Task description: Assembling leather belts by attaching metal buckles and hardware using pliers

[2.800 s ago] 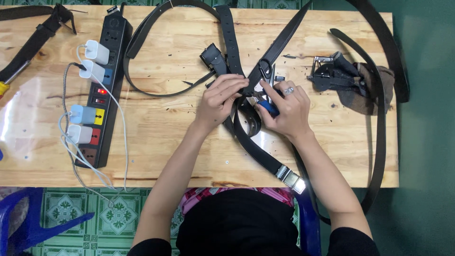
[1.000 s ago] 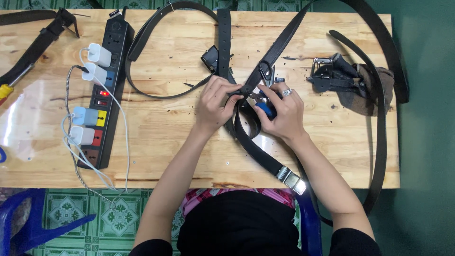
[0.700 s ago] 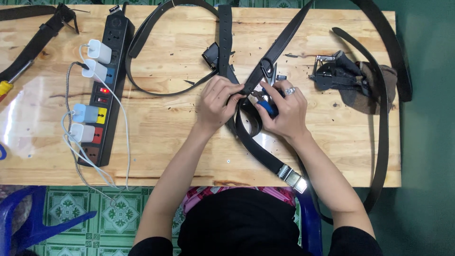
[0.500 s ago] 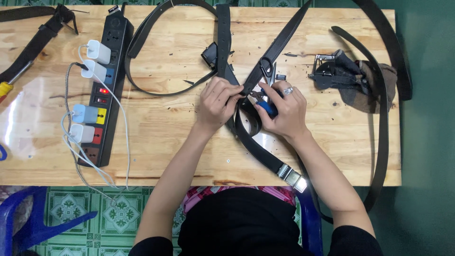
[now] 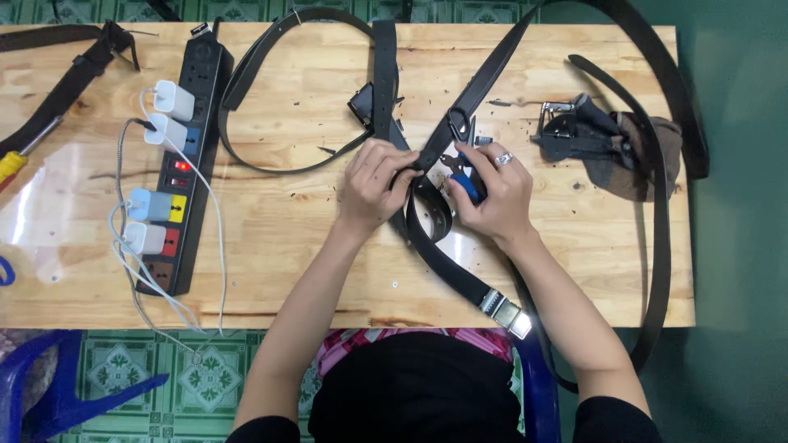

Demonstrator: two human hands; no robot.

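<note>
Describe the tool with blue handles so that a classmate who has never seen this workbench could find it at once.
Start at the long pale wooden table and go right of its middle, where black leather belts cross. There the person's right hand, wearing a ring, grips a small metal tool with blue handles against one strap. It is the only blue thing among the black belts.
</note>
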